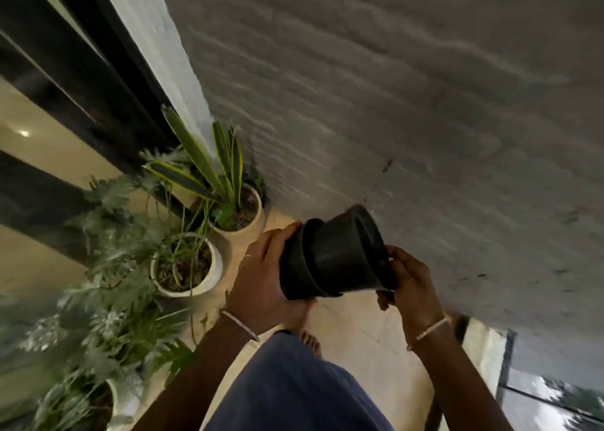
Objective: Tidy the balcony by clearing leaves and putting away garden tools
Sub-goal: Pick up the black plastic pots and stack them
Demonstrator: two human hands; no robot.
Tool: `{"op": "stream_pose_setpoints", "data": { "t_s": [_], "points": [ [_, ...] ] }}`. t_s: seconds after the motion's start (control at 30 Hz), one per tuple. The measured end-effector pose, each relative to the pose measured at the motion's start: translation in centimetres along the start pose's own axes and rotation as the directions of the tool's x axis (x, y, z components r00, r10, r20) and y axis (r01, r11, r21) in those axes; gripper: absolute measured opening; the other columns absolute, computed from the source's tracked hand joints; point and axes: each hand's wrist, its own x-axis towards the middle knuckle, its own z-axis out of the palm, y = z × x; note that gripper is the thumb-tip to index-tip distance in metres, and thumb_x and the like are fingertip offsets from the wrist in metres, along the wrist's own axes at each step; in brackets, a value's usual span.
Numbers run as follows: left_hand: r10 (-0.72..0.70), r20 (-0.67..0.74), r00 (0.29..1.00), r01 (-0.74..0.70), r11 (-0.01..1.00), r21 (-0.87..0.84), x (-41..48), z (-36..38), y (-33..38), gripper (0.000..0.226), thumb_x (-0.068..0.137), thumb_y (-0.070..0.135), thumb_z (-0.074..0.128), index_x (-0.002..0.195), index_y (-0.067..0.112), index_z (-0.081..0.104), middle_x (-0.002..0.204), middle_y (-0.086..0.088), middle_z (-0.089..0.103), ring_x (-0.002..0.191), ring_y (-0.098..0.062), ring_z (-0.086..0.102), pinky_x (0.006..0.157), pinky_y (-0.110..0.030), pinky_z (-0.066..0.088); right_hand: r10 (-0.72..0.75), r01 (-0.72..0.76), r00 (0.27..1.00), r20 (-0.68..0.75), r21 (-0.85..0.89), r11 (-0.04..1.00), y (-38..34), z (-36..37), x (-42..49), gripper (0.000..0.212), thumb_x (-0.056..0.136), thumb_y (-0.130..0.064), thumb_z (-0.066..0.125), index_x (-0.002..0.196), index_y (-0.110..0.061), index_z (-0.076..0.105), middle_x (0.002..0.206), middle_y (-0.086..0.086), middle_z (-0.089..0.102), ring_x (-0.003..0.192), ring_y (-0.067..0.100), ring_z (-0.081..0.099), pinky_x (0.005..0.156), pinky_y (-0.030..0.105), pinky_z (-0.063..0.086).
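Black plastic plant pots (340, 257), nested one inside another, lie on their side in the air between my hands. My left hand (261, 277) cups the wide rim end, fingers curled over its edge. My right hand (408, 283) grips the narrow base end. Both hands hold the stack above the tan balcony floor (366, 329). The view is tilted and blurred.
Two white pots with plants (186, 267) (238, 211) stand on the floor at the left beside more leafy greenery (98, 299). A grey textured wall (392, 103) fills the right. Dark door frames (81, 80) are at the far left. My foot (310, 339) shows below the pots.
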Motion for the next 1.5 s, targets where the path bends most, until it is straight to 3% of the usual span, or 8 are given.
{"op": "stream_pose_setpoints", "data": {
  "t_s": [0.13,0.3,0.47,0.73,1.03,1.2,1.33,1.5],
  "points": [
    [0.163,-0.018,0.987,-0.163,0.987,0.010,-1.7,-3.3,5.0,0.122,0.043,0.058,0.085,0.147,0.039,0.025,0.133,0.013,0.039,0.118,-0.010,0.049,0.099,-0.033,0.046,-0.178,0.183,0.983,0.046,-0.122,0.975,-4.8,0.0,-3.8,0.025,0.100,-0.004,0.043,0.099,-0.007,0.067,0.060,0.015,0.059,0.046,0.025,0.051,0.043,0.033,0.043],
    [0.231,-0.023,0.973,-0.232,0.972,-0.049,-3.6,-5.9,8.9,0.126,0.042,0.060,0.089,0.147,0.041,0.023,0.130,0.019,0.037,0.120,0.002,0.042,0.101,-0.013,0.035,-0.415,0.361,0.907,-0.064,-0.385,0.849,-9.9,-0.8,-8.1,0.047,0.093,-0.064,0.037,0.105,-0.028,0.065,0.099,-0.005,0.060,0.094,-0.002,0.054,0.081,0.016,0.042],
    [0.305,-0.025,0.952,-0.306,0.950,-0.069,-5.4,-8.4,12.3,0.122,0.043,0.065,0.087,0.146,0.043,0.026,0.131,0.026,0.042,0.122,0.004,0.043,0.101,-0.016,0.039,-0.309,0.392,0.903,0.301,-0.277,0.877,-15.4,-0.3,-9.1,0.073,0.070,-0.091,0.037,0.135,-0.058,0.034,0.146,-0.031,0.032,0.140,-0.004,0.029,0.109,0.018,0.021],
    [0.369,-0.133,0.920,-0.378,0.925,-0.049,-8.9,-11.7,14.7,0.120,0.039,0.061,0.088,0.144,0.040,0.033,0.123,0.028,0.046,0.115,-0.002,0.050,0.095,-0.026,0.048,-0.400,0.524,0.829,0.392,-0.293,0.800,-17.5,1.1,-15.4,0.077,0.080,-0.074,0.046,0.149,-0.048,0.025,0.148,-0.025,0.035,0.138,-0.010,0.026,0.118,0.034,0.023],
    [0.405,-0.065,0.912,-0.406,0.914,-0.003,-15.8,-15.2,12.2,0.124,0.037,0.065,0.087,0.145,0.047,0.028,0.125,0.024,0.043,0.115,0.005,0.049,0.098,-0.027,0.048,-0.395,0.419,0.878,0.271,-0.034,0.908,-15.0,5.4,-23.1,0.064,0.087,-0.073,0.041,0.143,-0.042,0.043,0.144,-0.018,0.047,0.130,-0.002,0.046,0.113,0.036,0.036],
    [0.383,-0.106,0.918,-0.393,0.912,-0.114,-22.5,-16.2,8.0,0.118,0.040,0.066,0.087,0.142,0.048,0.032,0.132,0.027,0.043,0.123,0.005,0.046,0.099,-0.019,0.042,-0.288,0.285,0.947,0.139,0.041,0.958,-11.5,7.6,-28.1,0.035,0.100,-0.035,0.047,0.126,-0.018,0.064,0.118,-0.002,0.070,0.109,0.011,0.065,0.087,0.025,0.053],
    [0.347,-0.039,0.937,-0.345,0.902,-0.259,-27.9,-17.4,5.2,0.118,0.046,0.061,0.090,0.146,0.046,0.031,0.139,0.027,0.042,0.129,0.004,0.043,0.103,-0.025,0.043,0.033,-0.036,0.987,0.156,0.014,0.999,-6.9,10.0,-34.5,0.036,0.099,-0.042,0.049,0.106,-0.013,0.069,0.092,0.014,0.074,0.075,0.025,0.069,0.052,0.030,0.051],
    [0.323,0.044,0.945,-0.282,0.877,-0.389,-34.2,-17.5,3.5,0.108,0.052,0.053,0.089,0.142,0.049,0.029,0.140,0.035,0.040,0.132,0.008,0.039,0.102,-0.011,0.037,0.068,-0.068,0.998,0.005,0.101,0.993,-4.5,11.8,-40.4,0.039,0.100,-0.033,0.051,0.103,0.004,0.064,0.077,0.016,0.065,0.058,0.024,0.061,0.044,0.028,0.047]
  ]
}}
